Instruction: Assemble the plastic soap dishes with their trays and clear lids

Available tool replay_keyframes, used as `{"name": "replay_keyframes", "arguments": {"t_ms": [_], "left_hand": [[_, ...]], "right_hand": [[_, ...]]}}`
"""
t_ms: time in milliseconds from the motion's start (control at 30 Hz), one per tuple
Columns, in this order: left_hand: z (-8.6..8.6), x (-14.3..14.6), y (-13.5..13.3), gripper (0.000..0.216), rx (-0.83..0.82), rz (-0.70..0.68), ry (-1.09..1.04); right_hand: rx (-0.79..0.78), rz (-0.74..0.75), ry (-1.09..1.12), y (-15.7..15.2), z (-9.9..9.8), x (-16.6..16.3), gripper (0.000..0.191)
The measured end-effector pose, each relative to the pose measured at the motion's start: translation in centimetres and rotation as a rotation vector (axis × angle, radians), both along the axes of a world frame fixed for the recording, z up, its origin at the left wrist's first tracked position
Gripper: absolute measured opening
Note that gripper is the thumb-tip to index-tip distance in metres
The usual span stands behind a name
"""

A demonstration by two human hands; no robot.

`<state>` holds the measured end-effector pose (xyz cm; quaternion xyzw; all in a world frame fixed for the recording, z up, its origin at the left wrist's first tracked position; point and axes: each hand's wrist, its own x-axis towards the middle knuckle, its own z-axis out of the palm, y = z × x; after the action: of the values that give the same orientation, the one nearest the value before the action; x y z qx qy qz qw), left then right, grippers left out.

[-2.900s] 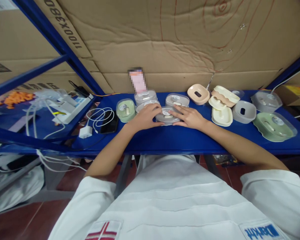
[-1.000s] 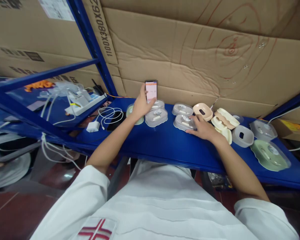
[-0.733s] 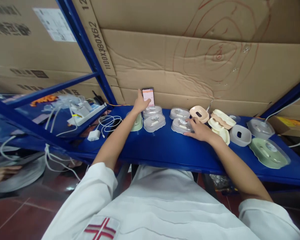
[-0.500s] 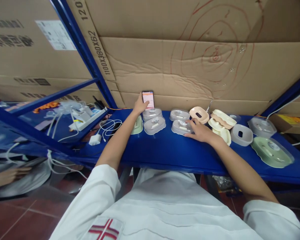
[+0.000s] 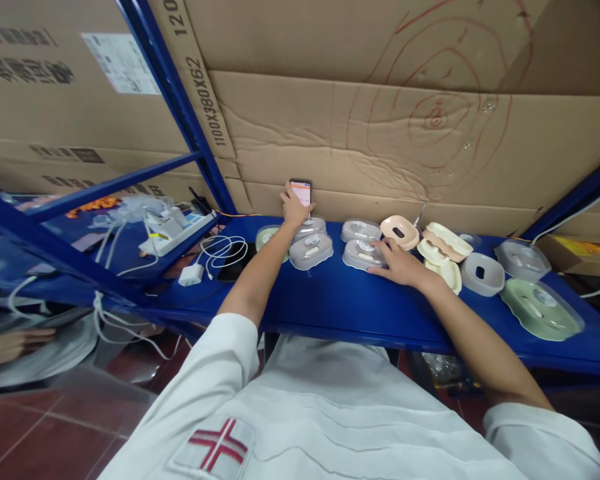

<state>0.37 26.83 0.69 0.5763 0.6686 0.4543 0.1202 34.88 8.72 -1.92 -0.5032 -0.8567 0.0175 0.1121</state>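
Observation:
My left hand (image 5: 295,208) reaches to the back of the blue shelf (image 5: 340,307) and grips the lower part of a lit phone (image 5: 301,191) that leans on the cardboard wall. Just below that hand sit two grey lidded soap dishes (image 5: 311,250), one behind the other. My right hand (image 5: 401,264) lies flat, fingers spread, on the right side of another grey lidded dish (image 5: 359,255). Behind it stands one more grey dish (image 5: 361,231).
A peach dish (image 5: 399,232), stacked cream dishes (image 5: 443,243), an open grey dish (image 5: 481,273) and a green lidded dish (image 5: 540,308) lie to the right. A white charger (image 5: 190,275), coiled cable (image 5: 220,245) and power strip (image 5: 175,230) lie left. Another person's hand (image 5: 10,343) shows at far left.
Both hands left the grey dish at the centre. My left hand went up to the phone and stays on it; my right hand moved right with a grey dish.

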Motion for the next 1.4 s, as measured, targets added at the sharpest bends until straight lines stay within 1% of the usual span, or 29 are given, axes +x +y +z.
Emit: {"name": "replay_keyframes", "arguments": {"t_ms": [167, 333, 400, 467, 533, 567, 600, 633, 700, 767, 833, 867, 967, 1067, 1133, 1300, 1333, 1400], "left_hand": [[0.4, 0.4, -0.6, 0.123, -0.014, 0.015, 0.032], [0.5, 0.0, -1.2, 0.124, -0.029, 0.008, 0.061], [0.9, -0.2, -1.4, 0.127, -0.029, -0.003, 0.067], [1.5, -0.3, -1.9, 0.127, -0.016, -0.022, 0.075], [2.2, -0.3, -3.1, 0.121, 0.025, -0.052, 0.095], [2.4, -0.2, -4.1, 0.116, 0.066, -0.077, 0.117], [2.5, 0.0, -5.3, 0.109, 0.122, -0.115, 0.148], [2.4, 0.3, -6.7, 0.100, 0.241, -0.203, 0.219], [1.8, 1.1, -10.0, 0.083, 0.454, -0.389, 0.366], [0.8, 2.4, -13.3, 0.065, 0.556, -0.588, 0.542], [-0.5, 4.0, -16.0, 0.050, 0.571, -0.812, 0.740], [-1.2, 4.8, -17.0, 0.047, 0.560, -0.906, 0.810], [-2.8, 6.9, -18.7, 0.044, 0.532, -1.048, 0.930], [-3.8, 7.8, -18.9, 0.037, 0.535, -1.104, 1.003], [-4.0, 7.7, -18.6, 0.038, 0.513, -1.099, 1.024], [-4.2, 7.1, -18.0, 0.046, 0.415, -1.032, 1.041], [-4.2, 7.0, -17.9, 0.046, 0.404, -1.023, 1.047], [-4.4, 7.0, -17.9, 0.047, 0.386, -1.013, 1.053]], "right_hand": [[0.001, -0.006, 0.000, -0.1, 0.1, -0.1, 0.077], [0.030, -0.003, 0.001, -0.3, 0.0, -0.1, 0.078], [0.038, 0.011, 0.000, -0.4, 0.2, -0.2, 0.079], [0.055, 0.039, 0.021, -0.5, 0.9, -0.2, 0.072], [0.117, 0.052, 0.063, -0.4, 1.9, 0.0, 0.062], [0.175, 0.031, 0.080, -0.2, 2.4, 0.3, 0.059], [0.244, -0.015, 0.090, 0.0, 2.9, 0.7, 0.059], [0.315, -0.086, 0.091, 0.3, 3.2, 1.3, 0.060], [0.403, -0.256, 0.065, 1.0, 3.2, 2.7, 0.060], [0.377, -0.361, 0.010, 1.7, 2.6, 4.1, 0.057], [0.295, -0.359, -0.041, 2.4, 1.7, 5.2, 0.052], [0.263, -0.340, -0.040, 2.7, 1.3, 5.7, 0.049], [0.249, -0.306, 0.045, 3.4, 0.6, 6.2, 0.044], [0.294, -0.291, 0.126, 3.8, 0.7, 5.8, 0.051], [0.316, -0.260, 0.166, 3.8, 0.6, 5.1, 0.055], [0.319, -0.042, 0.225, 3.0, 0.1, 2.6, 0.060], [0.341, -0.033, 0.224, 2.8, 0.2, 2.3, 0.062], [0.408, -0.097, 0.218, 2.6, 0.8, 2.5, 0.062]]}}
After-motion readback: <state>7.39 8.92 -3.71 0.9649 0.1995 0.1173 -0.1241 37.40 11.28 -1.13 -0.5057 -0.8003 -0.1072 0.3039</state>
